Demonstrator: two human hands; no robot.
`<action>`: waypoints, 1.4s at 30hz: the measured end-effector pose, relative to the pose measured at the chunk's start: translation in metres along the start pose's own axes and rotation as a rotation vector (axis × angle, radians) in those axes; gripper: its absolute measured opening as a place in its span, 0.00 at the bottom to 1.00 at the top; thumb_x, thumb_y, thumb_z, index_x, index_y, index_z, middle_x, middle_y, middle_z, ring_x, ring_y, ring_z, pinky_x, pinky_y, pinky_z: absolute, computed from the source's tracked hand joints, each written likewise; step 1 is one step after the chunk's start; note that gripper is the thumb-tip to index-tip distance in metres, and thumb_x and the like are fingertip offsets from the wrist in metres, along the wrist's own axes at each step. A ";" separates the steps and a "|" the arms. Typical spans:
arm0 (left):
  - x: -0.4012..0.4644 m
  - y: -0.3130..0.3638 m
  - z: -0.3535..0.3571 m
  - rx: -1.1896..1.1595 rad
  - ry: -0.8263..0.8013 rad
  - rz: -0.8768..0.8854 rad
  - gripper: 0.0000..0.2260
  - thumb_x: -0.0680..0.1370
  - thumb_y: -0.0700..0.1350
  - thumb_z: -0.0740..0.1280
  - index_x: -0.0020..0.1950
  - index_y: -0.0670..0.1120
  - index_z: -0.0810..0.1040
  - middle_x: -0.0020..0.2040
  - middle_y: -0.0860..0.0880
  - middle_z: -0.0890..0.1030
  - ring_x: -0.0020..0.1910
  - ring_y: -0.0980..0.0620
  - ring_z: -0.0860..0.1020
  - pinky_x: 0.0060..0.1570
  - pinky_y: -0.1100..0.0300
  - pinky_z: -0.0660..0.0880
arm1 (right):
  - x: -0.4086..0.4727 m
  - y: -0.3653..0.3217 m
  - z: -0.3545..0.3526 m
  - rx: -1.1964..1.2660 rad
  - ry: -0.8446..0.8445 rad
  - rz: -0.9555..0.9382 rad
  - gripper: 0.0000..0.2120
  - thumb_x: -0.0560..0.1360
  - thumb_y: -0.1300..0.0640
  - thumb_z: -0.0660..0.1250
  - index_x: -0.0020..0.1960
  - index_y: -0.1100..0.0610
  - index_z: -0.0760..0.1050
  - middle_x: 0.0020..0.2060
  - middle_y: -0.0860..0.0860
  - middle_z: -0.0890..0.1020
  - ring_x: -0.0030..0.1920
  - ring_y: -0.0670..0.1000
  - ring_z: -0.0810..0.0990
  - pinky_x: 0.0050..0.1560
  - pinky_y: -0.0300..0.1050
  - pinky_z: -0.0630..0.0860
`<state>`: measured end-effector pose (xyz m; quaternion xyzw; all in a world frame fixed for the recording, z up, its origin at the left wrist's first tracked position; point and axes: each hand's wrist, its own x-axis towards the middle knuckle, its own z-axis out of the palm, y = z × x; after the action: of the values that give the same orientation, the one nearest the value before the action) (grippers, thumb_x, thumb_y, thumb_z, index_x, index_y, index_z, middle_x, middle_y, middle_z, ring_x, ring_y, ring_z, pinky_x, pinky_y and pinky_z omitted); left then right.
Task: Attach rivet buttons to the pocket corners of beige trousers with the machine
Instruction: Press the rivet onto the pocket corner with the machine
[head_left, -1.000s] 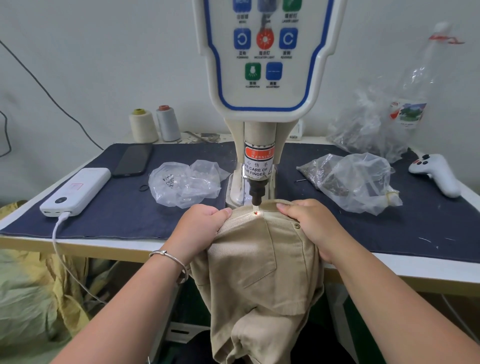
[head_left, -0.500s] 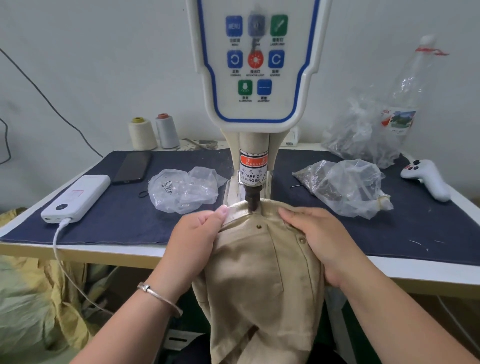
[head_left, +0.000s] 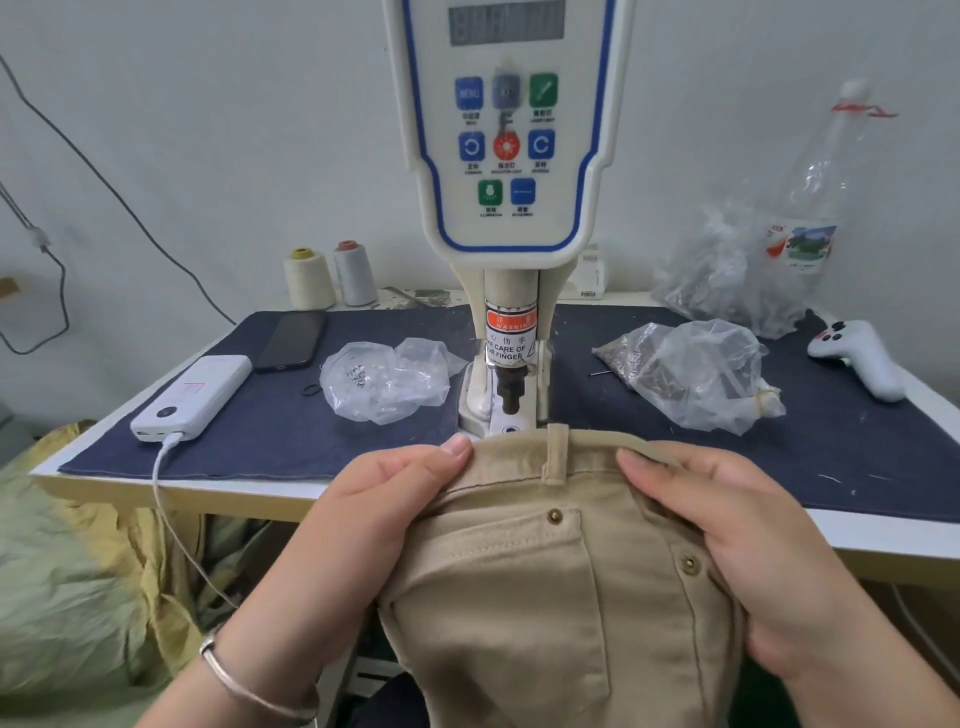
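Trousers (head_left: 545, 597): beige, waistband just before riveting machine punch (head_left: 510, 396), off die, draped over counter (head_left: 857, 535) edge. Left hand (head_left: 374, 519), right hand (head_left: 727, 540) pinch waistband, likely for repositioning. Two rivets (head_left: 555, 515) set at pocket corners.

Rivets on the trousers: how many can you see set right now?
2. One rivet sits at the small pocket's top right corner, below the belt loop; the other rivet lies further right, beside the right hand. The hands may hide more.
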<state>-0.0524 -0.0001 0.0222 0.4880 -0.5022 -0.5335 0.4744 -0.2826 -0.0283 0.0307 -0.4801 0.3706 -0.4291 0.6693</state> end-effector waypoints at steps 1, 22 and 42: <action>-0.005 0.004 0.002 -0.007 0.000 0.010 0.24 0.72 0.62 0.69 0.49 0.41 0.85 0.48 0.36 0.85 0.44 0.44 0.84 0.42 0.57 0.79 | -0.006 -0.001 -0.001 -0.014 -0.009 -0.017 0.19 0.65 0.52 0.71 0.47 0.67 0.82 0.46 0.67 0.83 0.45 0.61 0.83 0.41 0.46 0.81; -0.036 0.015 0.004 -0.097 -0.242 -0.148 0.28 0.72 0.64 0.73 0.60 0.43 0.84 0.58 0.39 0.84 0.57 0.41 0.83 0.50 0.58 0.80 | -0.047 -0.025 -0.012 0.081 -0.232 0.062 0.19 0.74 0.52 0.66 0.55 0.65 0.81 0.55 0.64 0.82 0.57 0.62 0.81 0.59 0.54 0.77; -0.023 0.028 0.008 -0.140 -0.409 -0.192 0.20 0.66 0.45 0.80 0.53 0.36 0.84 0.47 0.38 0.85 0.41 0.46 0.85 0.44 0.56 0.82 | -0.037 -0.023 -0.024 -0.397 -0.318 -0.032 0.13 0.62 0.53 0.81 0.39 0.54 0.79 0.32 0.57 0.81 0.31 0.51 0.75 0.31 0.38 0.72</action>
<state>-0.0587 0.0218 0.0516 0.3812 -0.5009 -0.6975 0.3425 -0.3222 -0.0058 0.0493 -0.6693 0.3301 -0.2776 0.6050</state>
